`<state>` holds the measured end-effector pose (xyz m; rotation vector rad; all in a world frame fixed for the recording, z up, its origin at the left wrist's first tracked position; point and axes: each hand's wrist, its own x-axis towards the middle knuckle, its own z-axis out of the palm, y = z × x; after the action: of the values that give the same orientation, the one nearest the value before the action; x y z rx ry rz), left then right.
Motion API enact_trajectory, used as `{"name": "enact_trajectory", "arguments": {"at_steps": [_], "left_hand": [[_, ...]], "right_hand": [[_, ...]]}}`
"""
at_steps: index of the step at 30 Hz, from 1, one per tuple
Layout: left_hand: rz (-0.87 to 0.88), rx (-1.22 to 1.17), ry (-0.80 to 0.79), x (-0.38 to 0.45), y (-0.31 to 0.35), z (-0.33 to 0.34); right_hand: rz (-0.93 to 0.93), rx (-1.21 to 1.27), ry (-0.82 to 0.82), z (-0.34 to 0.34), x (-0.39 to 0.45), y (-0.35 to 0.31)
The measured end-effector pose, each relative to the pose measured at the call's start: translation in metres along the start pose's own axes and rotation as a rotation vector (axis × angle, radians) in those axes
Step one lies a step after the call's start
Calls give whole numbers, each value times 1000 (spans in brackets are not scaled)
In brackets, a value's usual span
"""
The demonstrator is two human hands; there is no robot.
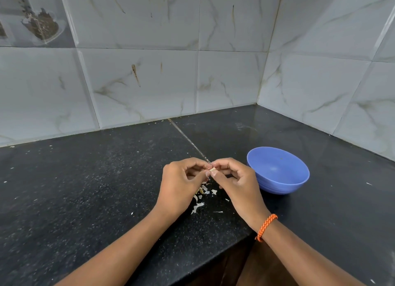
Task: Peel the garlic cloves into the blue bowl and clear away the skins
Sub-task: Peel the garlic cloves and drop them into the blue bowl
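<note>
Left hand (181, 184): its curled fingers pinch one side of the garlic clove (212, 169), just above the counter.
Right hand (234, 179): its finger and thumb pinch the other side of the same clove, tips touching the left hand's.
Garlic clove: small and pale, mostly hidden between the fingertips of both hands.
Garlic skins (202, 197): little white flakes lie on the counter right under the hands.
Blue bowl (277, 170): sits just right of the right hand; nothing shows inside it.
Counter (85, 189): black speckled stone, with a seam running far from the hands.
Wristband (266, 227): orange braid on the right wrist.
Wall (149, 72): grey marble tiles.
Writing: none can be read.
</note>
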<state>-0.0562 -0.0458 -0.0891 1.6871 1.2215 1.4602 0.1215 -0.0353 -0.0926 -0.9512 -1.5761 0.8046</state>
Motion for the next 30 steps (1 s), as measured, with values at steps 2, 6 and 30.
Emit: {"name": "enact_trajectory", "arguments": {"at_steps": [2,6,30], "left_hand": [[-8,-10,15,0,1,0],[-76,-120,21,2,1,-1],[-89,-107,-2,0,1,1]], "right_hand": [[-20,-20,10,1,0,2],[-16,6,32,0,0,5],[-52,14,56,0,-1,6]]}}
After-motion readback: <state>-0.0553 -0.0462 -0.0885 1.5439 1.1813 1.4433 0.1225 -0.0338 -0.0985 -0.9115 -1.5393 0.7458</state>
